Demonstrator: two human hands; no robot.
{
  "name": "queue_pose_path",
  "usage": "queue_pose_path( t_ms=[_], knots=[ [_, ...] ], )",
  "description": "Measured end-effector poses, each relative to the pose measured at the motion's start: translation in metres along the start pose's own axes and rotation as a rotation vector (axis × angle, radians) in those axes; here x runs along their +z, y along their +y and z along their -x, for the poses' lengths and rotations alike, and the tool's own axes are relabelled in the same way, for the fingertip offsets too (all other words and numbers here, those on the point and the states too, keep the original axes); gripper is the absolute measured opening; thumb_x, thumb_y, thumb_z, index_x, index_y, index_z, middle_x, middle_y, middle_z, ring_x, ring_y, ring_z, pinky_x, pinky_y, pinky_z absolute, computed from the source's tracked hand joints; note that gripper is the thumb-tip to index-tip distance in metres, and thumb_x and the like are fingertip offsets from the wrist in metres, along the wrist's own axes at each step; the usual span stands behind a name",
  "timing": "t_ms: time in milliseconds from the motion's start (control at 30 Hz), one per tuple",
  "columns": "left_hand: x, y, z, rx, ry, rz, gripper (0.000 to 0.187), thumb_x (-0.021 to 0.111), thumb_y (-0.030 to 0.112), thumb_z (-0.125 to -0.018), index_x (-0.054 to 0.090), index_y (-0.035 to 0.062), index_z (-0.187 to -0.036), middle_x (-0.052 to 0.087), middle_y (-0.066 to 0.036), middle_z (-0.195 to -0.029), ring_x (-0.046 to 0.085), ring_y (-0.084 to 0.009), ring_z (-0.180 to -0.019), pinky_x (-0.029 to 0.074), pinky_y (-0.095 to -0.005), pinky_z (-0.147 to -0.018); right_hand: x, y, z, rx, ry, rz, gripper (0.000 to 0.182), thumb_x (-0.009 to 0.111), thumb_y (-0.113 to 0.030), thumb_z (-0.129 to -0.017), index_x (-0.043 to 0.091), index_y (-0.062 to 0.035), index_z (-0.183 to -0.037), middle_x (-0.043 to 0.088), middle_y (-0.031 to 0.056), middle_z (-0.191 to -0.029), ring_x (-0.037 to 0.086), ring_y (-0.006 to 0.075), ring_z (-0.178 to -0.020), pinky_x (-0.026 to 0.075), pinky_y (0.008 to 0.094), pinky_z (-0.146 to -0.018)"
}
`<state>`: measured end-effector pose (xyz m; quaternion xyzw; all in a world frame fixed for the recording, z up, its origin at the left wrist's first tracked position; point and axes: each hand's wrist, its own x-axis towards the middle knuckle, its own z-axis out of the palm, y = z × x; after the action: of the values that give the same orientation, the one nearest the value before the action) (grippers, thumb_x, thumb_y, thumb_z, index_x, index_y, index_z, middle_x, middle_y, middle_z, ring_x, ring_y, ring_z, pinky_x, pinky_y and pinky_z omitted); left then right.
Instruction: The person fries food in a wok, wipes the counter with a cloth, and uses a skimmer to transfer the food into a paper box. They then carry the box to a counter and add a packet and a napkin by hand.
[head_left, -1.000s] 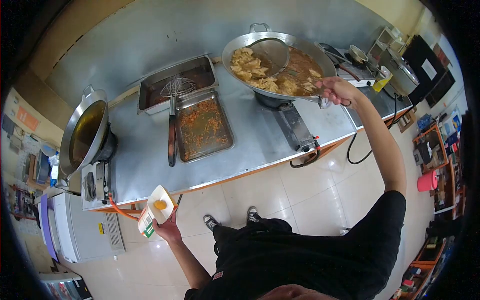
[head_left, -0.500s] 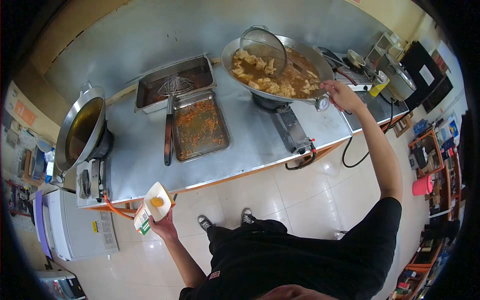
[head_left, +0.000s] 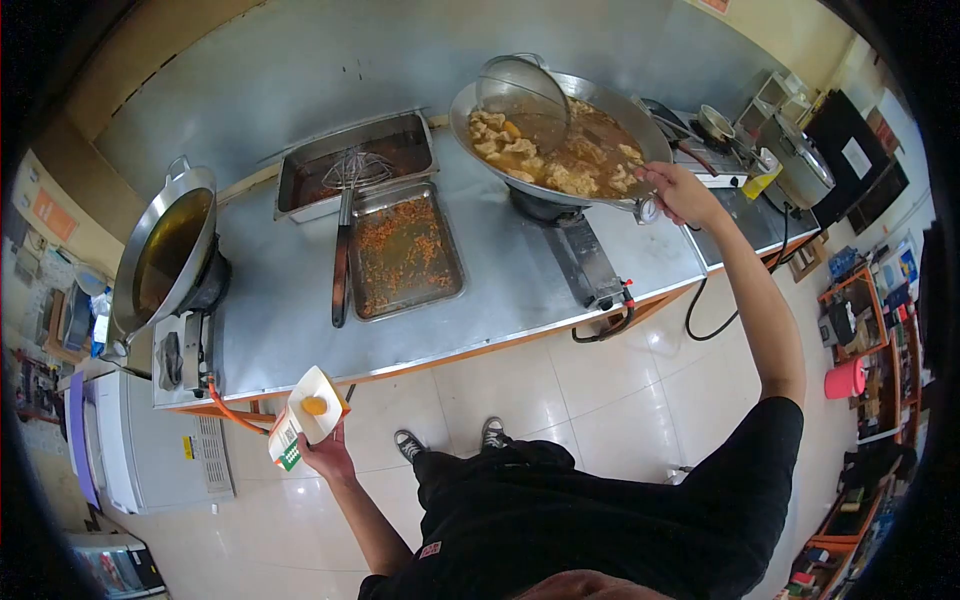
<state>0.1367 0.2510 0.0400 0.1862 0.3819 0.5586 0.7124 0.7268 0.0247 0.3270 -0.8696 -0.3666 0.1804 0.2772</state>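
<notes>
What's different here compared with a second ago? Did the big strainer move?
Yes. The right hand has tipped the strainer up from lying flat over the food in the wok to standing on edge at the wok's far left rim, baring the fried pieces. The left hand still holds the open carton low by the counter. The trays and skimmer lie unmoved.

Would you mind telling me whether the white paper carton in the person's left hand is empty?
No, the open white paper carton held in the left hand has a small orange-yellow piece of food inside it.
</notes>
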Motion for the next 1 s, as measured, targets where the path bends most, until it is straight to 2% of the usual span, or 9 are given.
queue_pose_path(
  t_ms=[100,200,367,500,700,833,1000],
  knots=[
    [-0.002,-0.001,0.001,0.008,-0.001,0.030,0.058,0.040,0.040,-0.090,0.032,0.0111,-0.140,0.043,-0.010,-0.138,0.047,-0.0303,-0.121,0.040,-0.0451,-0.100,0.001,0.014,-0.003,0.065,0.022,-0.245,0.028,0.040,-0.023,-0.099,0.056,-0.0064,-0.114,0.046,-0.0004,-0.056,0.041,0.0059,-0.039,0.032,0.0233,-0.030],
    [-0.012,0.000,0.003,0.017,-0.029,0.049,0.058,0.042,0.039,-0.090,0.033,0.0105,-0.140,0.043,-0.010,-0.137,0.047,-0.0303,-0.121,0.041,-0.0447,-0.099,-0.004,0.031,-0.004,0.128,0.008,-0.392,0.029,0.039,-0.022,-0.099,0.053,-0.0063,-0.117,0.048,0.0003,-0.058,0.042,0.0071,-0.039,0.032,0.0230,-0.031],
    [-0.012,0.002,0.005,0.005,0.037,0.023,0.057,0.041,0.040,-0.090,0.036,0.0096,-0.138,0.045,-0.011,-0.136,0.048,-0.0299,-0.120,0.042,-0.0447,-0.099,-0.009,0.045,-0.005,0.188,-0.040,-0.504,0.028,0.037,-0.021,-0.098,0.052,-0.0064,-0.117,0.050,0.0001,-0.060,0.040,0.0053,-0.038,0.027,0.0196,-0.030],
    [-0.009,0.001,0.004,0.003,-0.003,0.021,0.057,0.040,0.040,-0.090,0.036,0.0083,-0.138,0.046,-0.012,-0.135,0.049,-0.0304,-0.120,0.042,-0.0455,-0.100,-0.011,0.049,0.000,0.238,-0.068,-0.579,0.027,0.037,-0.020,-0.098,0.051,-0.0072,-0.117,0.050,0.0000,-0.061,0.039,0.0050,-0.037,0.025,0.0188,-0.029],
    [-0.017,0.001,0.002,0.008,-0.028,-0.004,0.059,0.040,0.038,-0.090,0.033,0.0064,-0.140,0.046,-0.013,-0.136,0.048,-0.0318,-0.122,0.042,-0.0459,-0.101,-0.043,0.039,0.045,0.212,-0.025,-0.590,0.027,0.037,-0.018,-0.098,0.051,-0.0043,-0.117,0.049,-0.0008,-0.062,0.039,0.0032,-0.040,0.028,0.0181,-0.032],
    [0.007,0.000,0.013,0.010,-0.137,0.002,0.060,0.041,0.037,-0.091,0.030,0.0064,-0.141,0.040,-0.013,-0.140,0.043,-0.0320,-0.126,0.041,-0.0514,-0.101,-0.052,0.048,0.061,0.201,0.027,-0.596,0.028,0.037,-0.017,-0.098,0.052,-0.0022,-0.117,0.050,0.0001,-0.063,0.039,0.0039,-0.040,0.027,0.0185,-0.032],
    [0.037,-0.016,0.000,-0.061,-0.224,-0.037,0.056,0.039,0.033,-0.092,0.029,0.0076,-0.141,0.038,-0.011,-0.142,0.042,-0.0302,-0.128,0.043,-0.0516,-0.099,-0.042,0.054,0.062,0.231,0.091,-0.605,0.028,0.038,-0.015,-0.098,0.051,-0.0008,-0.117,0.048,-0.0008,-0.062,0.038,0.0027,-0.039,0.026,0.0177,-0.031]
  ],
)
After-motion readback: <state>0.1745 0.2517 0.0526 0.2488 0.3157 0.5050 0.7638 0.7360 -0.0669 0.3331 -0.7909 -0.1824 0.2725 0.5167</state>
